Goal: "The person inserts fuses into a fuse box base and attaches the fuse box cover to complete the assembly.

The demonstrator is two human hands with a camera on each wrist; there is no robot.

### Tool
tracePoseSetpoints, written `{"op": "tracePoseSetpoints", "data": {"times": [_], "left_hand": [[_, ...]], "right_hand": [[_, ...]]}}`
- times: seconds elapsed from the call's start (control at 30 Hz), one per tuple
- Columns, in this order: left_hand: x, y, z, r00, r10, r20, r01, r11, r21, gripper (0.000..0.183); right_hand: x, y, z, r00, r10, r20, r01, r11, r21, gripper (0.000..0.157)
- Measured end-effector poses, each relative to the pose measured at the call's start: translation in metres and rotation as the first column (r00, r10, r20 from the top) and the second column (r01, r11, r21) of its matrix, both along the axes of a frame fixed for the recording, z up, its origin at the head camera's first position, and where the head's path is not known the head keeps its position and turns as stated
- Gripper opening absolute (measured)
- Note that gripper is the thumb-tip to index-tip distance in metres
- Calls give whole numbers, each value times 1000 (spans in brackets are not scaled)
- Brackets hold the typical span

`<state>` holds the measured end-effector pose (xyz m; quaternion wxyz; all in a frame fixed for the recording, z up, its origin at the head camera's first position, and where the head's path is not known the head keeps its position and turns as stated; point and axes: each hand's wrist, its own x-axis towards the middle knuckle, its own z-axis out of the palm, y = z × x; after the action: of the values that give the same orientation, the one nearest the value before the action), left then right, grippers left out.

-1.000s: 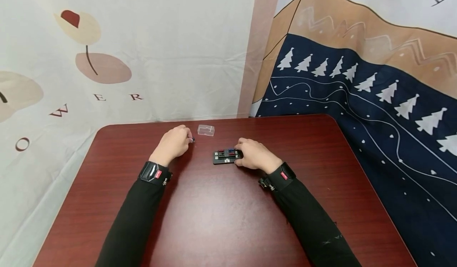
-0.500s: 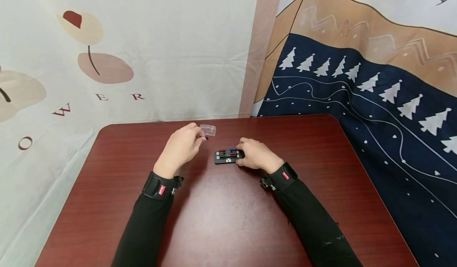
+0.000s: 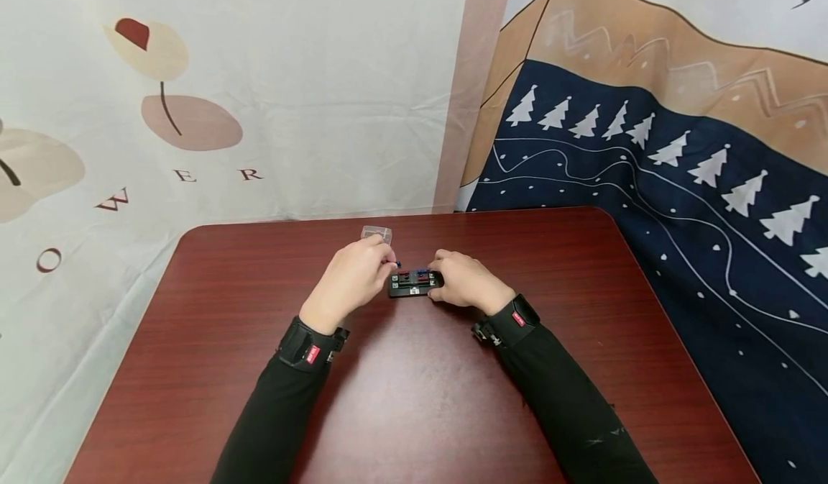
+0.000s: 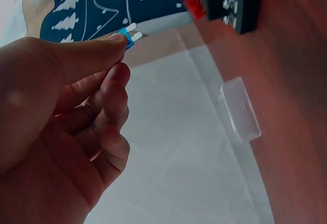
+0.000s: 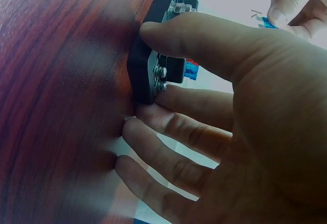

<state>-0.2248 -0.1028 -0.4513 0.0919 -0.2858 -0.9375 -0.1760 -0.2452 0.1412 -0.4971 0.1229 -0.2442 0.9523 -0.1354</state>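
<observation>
A blue blade fuse (image 4: 130, 38) is pinched between the thumb and index finger of my left hand (image 3: 352, 280). Its two metal prongs stick out past the fingertips. In the head view this hand hovers at the left end of a black fuse block (image 3: 406, 291), which lies on the table. My right hand (image 3: 467, 281) grips the block's right end, thumb on one long side and index finger on the other. Its other fingertips rest on the tabletop in the right wrist view. Red and blue fuses (image 5: 191, 71) sit in the block, and metal screws show at its end.
A small clear plastic box (image 4: 241, 109) stands behind the block near the table's back edge, partly covered by my left hand in the head view. The reddish-brown table (image 3: 414, 398) meets printed cloth hangings (image 3: 336, 110) at the back.
My left hand has moved right and nearer with the blue fuse, from left of the clear box to the fuse block. The right hand has kept its grip on the block.
</observation>
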Motion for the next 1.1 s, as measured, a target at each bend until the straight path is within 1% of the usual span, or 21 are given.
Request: {"op": "tracePoseSetpoints", "data": {"times": [0.23,0.5,0.83,1.1], "left_hand": [[0,12,-5,1000,-14,23,15,1000,-17,7],[-1,18,-14,998,-23,63,24,999,-28,6],[-3,19,-22,996,-15,84,19,999,-41,6],[-6,18,-29,997,-22,69,25,998,-52,6]], "right_hand": [[0,1,0,1000,0,-1,0,1000,-5,51],[0,2,1,1000,10,-3,-10,1000,-3,49],[0,2,1,1000,1,2,-1,1000,-7,48],[-1,0,0,1000,0,7,0,1000,-1,46]]}}
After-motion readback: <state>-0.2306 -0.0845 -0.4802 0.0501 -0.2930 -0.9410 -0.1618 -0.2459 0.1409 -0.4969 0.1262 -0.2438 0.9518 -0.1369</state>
